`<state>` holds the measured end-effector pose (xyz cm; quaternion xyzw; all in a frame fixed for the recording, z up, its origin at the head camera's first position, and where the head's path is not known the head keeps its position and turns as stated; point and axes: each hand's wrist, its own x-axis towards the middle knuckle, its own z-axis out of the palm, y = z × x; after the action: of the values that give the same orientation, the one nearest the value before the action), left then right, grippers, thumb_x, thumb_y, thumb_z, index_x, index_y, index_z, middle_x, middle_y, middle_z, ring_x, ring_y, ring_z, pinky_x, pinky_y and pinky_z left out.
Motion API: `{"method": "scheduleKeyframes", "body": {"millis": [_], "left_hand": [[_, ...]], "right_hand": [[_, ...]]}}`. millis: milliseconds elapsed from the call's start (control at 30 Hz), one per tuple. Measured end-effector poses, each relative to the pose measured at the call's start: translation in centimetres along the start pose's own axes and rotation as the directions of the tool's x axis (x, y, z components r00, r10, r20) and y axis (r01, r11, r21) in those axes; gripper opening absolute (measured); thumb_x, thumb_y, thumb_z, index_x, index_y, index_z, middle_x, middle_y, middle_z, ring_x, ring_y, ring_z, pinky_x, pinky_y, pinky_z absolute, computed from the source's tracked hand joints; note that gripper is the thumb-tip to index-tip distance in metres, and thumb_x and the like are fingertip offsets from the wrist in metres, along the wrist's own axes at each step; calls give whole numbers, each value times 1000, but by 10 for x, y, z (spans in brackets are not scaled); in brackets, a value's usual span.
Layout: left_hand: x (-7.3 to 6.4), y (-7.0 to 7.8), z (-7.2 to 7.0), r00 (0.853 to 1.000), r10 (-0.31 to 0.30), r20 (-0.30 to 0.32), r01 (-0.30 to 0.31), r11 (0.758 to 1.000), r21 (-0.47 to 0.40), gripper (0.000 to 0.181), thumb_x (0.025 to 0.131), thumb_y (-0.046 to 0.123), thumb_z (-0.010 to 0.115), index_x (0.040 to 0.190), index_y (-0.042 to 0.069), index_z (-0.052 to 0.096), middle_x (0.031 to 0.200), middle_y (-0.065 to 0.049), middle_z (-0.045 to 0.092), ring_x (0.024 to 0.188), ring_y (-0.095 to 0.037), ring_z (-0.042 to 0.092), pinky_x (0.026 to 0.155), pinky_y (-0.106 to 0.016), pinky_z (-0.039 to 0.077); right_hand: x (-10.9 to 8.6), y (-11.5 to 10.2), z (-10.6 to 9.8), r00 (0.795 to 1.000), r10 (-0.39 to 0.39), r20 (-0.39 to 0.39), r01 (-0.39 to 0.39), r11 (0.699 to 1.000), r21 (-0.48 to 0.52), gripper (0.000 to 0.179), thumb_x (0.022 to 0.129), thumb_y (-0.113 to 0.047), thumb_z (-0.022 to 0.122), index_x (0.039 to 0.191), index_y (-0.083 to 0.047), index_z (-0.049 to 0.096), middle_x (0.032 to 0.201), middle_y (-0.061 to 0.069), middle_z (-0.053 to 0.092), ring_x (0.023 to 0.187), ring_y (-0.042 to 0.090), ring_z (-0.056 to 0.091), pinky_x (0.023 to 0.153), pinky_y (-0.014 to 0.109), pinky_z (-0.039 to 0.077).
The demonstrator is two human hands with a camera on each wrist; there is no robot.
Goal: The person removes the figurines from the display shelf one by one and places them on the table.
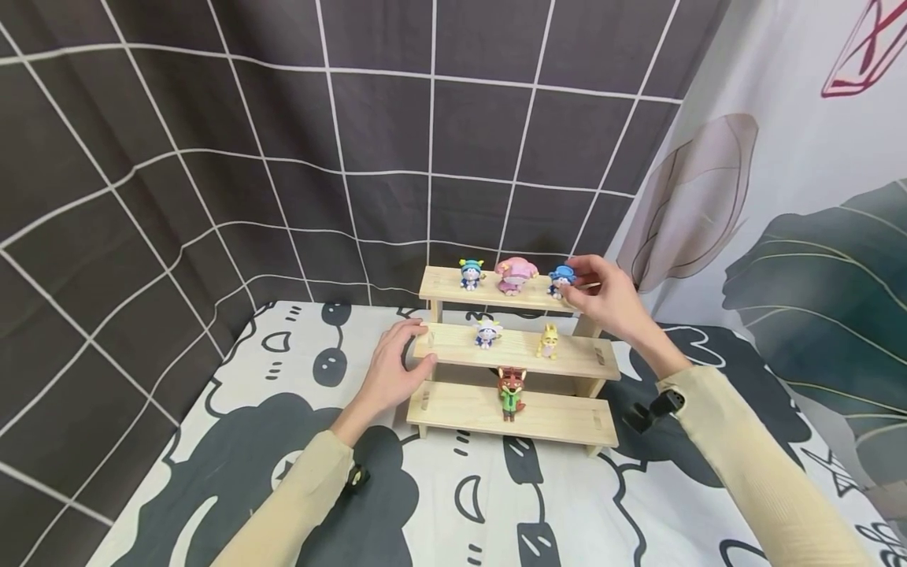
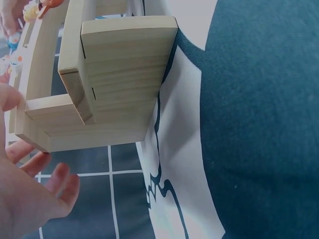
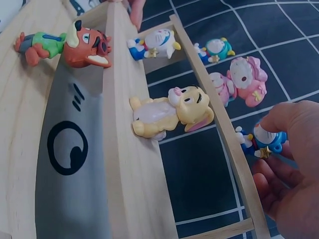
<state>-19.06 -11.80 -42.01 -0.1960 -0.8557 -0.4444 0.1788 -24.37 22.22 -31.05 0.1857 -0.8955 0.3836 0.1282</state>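
My right hand (image 1: pixel 609 295) pinches a small blue-hatted figurine (image 3: pixel 261 139) between thumb and fingers, at the right end of the top tier. My left hand (image 1: pixel 390 370) grips the left end of a three-tier wooden display shelf (image 1: pixel 453 342), thumb at the middle tier's front and fingers behind. On the top tier stand a teal-hatted figurine (image 1: pixel 471 274) and a pink-hooded figurine (image 1: pixel 515 276). A white-hatted figurine (image 1: pixel 486 333) and a yellow rabbit figurine (image 1: pixel 548 342) stand on the middle tier. The bottom tier holds a red fox figurine (image 1: pixel 510 392) in a green shirt.
A dark curtain with white grid lines (image 1: pixel 383 126) hangs close behind the shelf. On the right hangs a pale curtain with leaf prints (image 1: pixel 801 197). The shelf stands on a black and white patterned cloth (image 1: pixel 439 504).
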Motion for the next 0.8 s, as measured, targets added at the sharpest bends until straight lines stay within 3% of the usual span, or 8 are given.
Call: {"method": "scheduleKeyframes", "body": {"millis": [333, 800], "left_hand": [[-2, 1, 0, 1000, -25, 9, 25, 1000, -7, 44, 87, 15, 71, 126, -1, 60, 141, -16, 52, 133, -36, 43, 110, -53, 34], [0, 0, 0, 1000, -10, 3, 10, 1000, -13, 43, 87, 15, 71, 126, 0, 61, 141, -16, 53, 133, -36, 44, 109, -53, 35]], "right_hand": [[1, -2, -2, 999, -20, 31, 19, 1000, 21, 37, 91, -4, 69, 125, 6, 57, 104, 20, 63, 91, 31, 60, 71, 12, 45], [1, -1, -3, 998, -55, 29, 54, 998, 13, 33, 92, -4, 68, 123, 5, 58, 104, 19, 64, 89, 30, 60, 72, 11, 45]]}}
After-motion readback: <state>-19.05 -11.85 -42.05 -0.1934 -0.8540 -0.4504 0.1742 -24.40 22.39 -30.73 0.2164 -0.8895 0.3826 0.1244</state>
